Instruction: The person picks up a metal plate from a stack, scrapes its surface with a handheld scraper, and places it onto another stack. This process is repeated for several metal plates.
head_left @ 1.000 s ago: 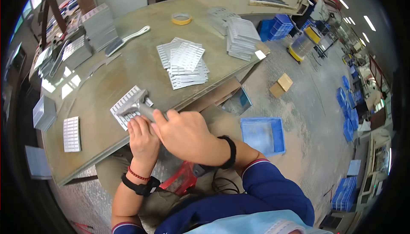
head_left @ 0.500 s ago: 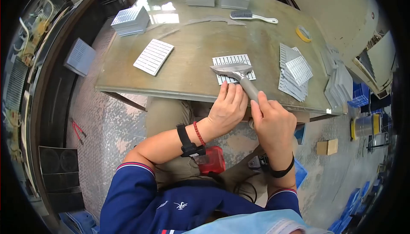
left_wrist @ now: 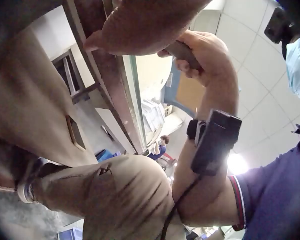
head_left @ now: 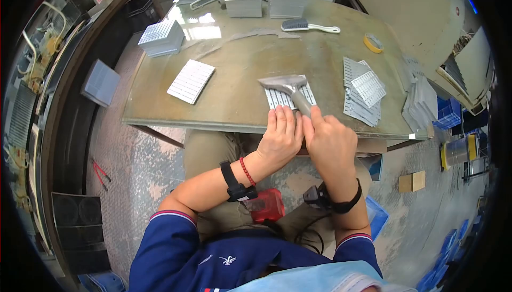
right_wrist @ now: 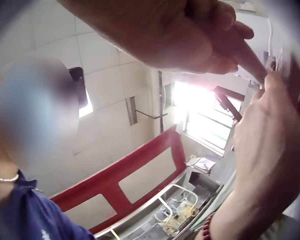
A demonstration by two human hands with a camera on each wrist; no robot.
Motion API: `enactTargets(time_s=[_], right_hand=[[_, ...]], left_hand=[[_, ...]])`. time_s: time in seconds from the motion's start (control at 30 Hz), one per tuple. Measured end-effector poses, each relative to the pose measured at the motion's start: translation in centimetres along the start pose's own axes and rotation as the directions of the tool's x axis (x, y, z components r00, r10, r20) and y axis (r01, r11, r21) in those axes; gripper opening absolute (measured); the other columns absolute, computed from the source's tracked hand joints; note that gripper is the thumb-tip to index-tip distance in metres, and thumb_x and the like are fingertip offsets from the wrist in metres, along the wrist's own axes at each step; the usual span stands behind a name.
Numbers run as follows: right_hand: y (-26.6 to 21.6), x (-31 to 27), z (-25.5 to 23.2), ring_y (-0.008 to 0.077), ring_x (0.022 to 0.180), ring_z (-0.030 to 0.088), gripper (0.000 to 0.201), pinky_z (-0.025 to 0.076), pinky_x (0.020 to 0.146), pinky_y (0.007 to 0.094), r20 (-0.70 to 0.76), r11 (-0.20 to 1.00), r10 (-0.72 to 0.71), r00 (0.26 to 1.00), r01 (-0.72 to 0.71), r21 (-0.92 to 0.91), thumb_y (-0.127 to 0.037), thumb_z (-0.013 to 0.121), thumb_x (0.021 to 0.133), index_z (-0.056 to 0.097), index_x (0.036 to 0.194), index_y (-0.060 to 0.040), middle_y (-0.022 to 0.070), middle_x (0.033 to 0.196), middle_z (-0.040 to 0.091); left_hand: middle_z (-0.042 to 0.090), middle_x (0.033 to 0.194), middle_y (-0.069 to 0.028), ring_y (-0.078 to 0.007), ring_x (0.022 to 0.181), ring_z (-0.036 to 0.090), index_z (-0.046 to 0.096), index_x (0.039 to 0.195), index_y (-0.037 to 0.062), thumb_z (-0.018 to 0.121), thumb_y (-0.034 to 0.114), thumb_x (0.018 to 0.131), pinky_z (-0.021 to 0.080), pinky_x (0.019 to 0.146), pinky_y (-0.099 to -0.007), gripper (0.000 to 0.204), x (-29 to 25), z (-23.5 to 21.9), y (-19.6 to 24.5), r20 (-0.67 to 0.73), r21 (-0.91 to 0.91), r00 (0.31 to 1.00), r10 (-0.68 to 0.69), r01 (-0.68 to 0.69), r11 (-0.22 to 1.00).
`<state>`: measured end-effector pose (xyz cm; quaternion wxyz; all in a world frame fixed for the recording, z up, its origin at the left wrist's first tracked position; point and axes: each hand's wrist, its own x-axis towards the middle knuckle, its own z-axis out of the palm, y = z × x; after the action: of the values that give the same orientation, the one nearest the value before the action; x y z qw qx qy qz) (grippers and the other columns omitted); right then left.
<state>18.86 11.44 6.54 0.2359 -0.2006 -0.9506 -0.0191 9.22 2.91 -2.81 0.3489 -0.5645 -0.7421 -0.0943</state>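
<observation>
Grey metal fills the right hand [head_left: 332, 142]: its fingers are curled round the handle of a wide-bladed scraper [head_left: 290, 90], the forefinger stretched along the shaft toward the blade. Straight and close together, the fingers of the left hand [head_left: 282, 135] press flat on the near edge of a slotted white sheet [head_left: 282, 98], just beside the right forefinger. That sheet lies under the scraper's blade, directly beyond both sets of fingertips, near the front edge of the table [head_left: 234, 79]. From the left wrist view the right hand [left_wrist: 202, 52] shows gripping the dark handle from below.

Outward to the right of the fingers lies a loose pile of similar sheets [head_left: 364, 96]; to the left, well apart, a single sheet [head_left: 191, 81]. Farther beyond the fingertips rest a brush [head_left: 309, 25] and a roll of yellow tape [head_left: 373, 42], with stacks of sheets [head_left: 161, 38] toward the far left corner.
</observation>
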Motion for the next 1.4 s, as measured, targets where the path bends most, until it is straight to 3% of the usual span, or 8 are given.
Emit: enactTargets(time_s=[0.5, 0.67, 0.73, 0.77, 0.83, 0.93, 1.13, 1.4], right_hand=[[2.7, 0.6, 1.1, 0.0293, 0.058, 0.067, 0.026, 0.054, 0.051, 0.039, 0.041, 0.993, 0.117, 0.992, -0.118, 0.007, -0.029, 0.056, 0.092, 0.063, 0.1, -0.0048, 0.0114, 0.067, 0.065], [7.8, 1.7, 2.6, 0.0275, 0.059, 0.067, 0.024, 0.052, 0.053, 0.0385, -0.087, 0.939, 0.224, 0.971, -0.192, 0.286, -0.025, 0.068, 0.086, 0.072, 0.1, -0.0073, 0.0138, 0.075, 0.069], [9.1, 1.4, 3.2, 0.0195, 0.056, 0.064, 0.029, 0.048, 0.051, 0.0313, -0.366, 0.716, 0.337, 0.868, 0.016, 0.697, -0.023, 0.068, 0.088, 0.071, 0.105, 0.0, 0.0112, 0.071, 0.069], [9.7, 1.2, 2.9, 0.0195, 0.056, 0.064, 0.029, 0.048, 0.051, 0.0313, -0.363, 0.712, 0.35, 0.864, 0.006, 0.702, -0.023, 0.068, 0.088, 0.071, 0.105, 0.0, 0.0112, 0.071, 0.069], [11.0, 1.1, 1.4, 0.0104, 0.054, 0.058, 0.033, 0.042, 0.047, 0.0236, -0.112, 0.237, 0.582, 0.805, -0.036, 0.971, -0.021, 0.068, 0.09, 0.067, 0.117, -0.0004, 0.007, 0.074, 0.069], [12.6, 0.5, -1.0, 0.0066, 0.054, 0.053, 0.03, 0.037, 0.043, 0.0199, 0.012, -0.073, 0.738, 0.675, 0.062, 0.995, -0.02, 0.063, 0.095, 0.067, 0.116, 0.0007, 0.0048, 0.08, 0.068], [14.8, 0.0, -1.0, 0.0092, 0.052, 0.054, 0.031, 0.036, 0.039, 0.0201, -0.063, -0.095, 0.834, 0.547, 0.255, 0.962, -0.017, 0.057, 0.098, 0.063, 0.119, 0.0046, 0.0091, 0.086, 0.068], [16.6, -0.5, 0.9, 0.0141, 0.055, 0.057, 0.027, 0.036, 0.038, 0.0214, -0.07, -0.018, 0.919, 0.387, 0.22, 0.975, -0.015, 0.062, 0.093, 0.062, 0.113, 0.0033, 0.0133, 0.092, 0.069]], left_hand=[[0.058, 0.114, -0.0268, -0.0413, 0.106, 0.06, 0.054, 0.123, -0.0041, 0.053, 0.016, 0.083, 0.048, 0.094, -0.0483, 0.045, -0.1, -0.6, -0.5, 0.091, -0.008, 0.996, 0.01, -0.009, 1.0], [0.049, 0.123, -0.0237, -0.0432, 0.115, 0.049, 0.045, 0.135, 0.0, 0.084, 0.021, 0.063, 0.04, 0.102, -0.0486, 0.085, 1.7, -3.7, -2.2, 0.233, -0.36, 0.969, -0.088, 0.17, 0.917], [0.048, 0.129, -0.0255, -0.0442, 0.121, 0.046, 0.042, 0.138, 0.0013, 0.085, 0.024, 0.064, 0.036, 0.107, -0.0502, 0.089, 2.3, -4.4, -3.6, 0.232, -0.352, 0.968, -0.092, 0.172, 0.92], [0.048, 0.129, -0.0255, -0.0442, 0.121, 0.046, 0.042, 0.138, 0.0013, 0.085, 0.024, 0.064, 0.036, 0.107, -0.0502, 0.089, 2.0, -4.1, -4.3, 0.239, -0.352, 0.968, -0.08, 0.163, 0.922], [0.046, 0.134, -0.0241, -0.0407, 0.129, 0.042, 0.041, 0.14, 0.0021, 0.08, 0.023, 0.069, 0.03, 0.112, -0.0515, 0.083, 1.2, -3.5, -5.2, 0.41, -0.296, 0.912, 0.015, 0.117, 0.948], [0.06, 0.119, -0.0179, -0.0344, 0.116, 0.055, 0.055, 0.121, 0.0018, 0.071, 0.01, 0.075, 0.041, 0.104, -0.0481, 0.05, 0.2, -4.3, -5.3, 0.263, -0.28, 0.956, 0.126, -0.049, 0.959], [0.061, 0.077, -0.0102, -0.0271, 0.069, 0.06, 0.061, 0.086, 0.0026, 0.066, -0.005, 0.073, 0.053, 0.069, -0.0385, 0.016, 6.2, -8.6, -4.7, -0.114, -0.277, 0.983, 0.143, -0.17, 0.946], [0.056, 0.076, -0.0075, -0.0232, 0.071, 0.06, 0.066, 0.085, 0.0056, 0.062, 0.012, 0.072, 0.049, 0.059, -0.0339, 0.016, 16.9, 0.0, 1.8, -0.33, -0.286, 0.917, 0.224, -0.323, 0.902]])
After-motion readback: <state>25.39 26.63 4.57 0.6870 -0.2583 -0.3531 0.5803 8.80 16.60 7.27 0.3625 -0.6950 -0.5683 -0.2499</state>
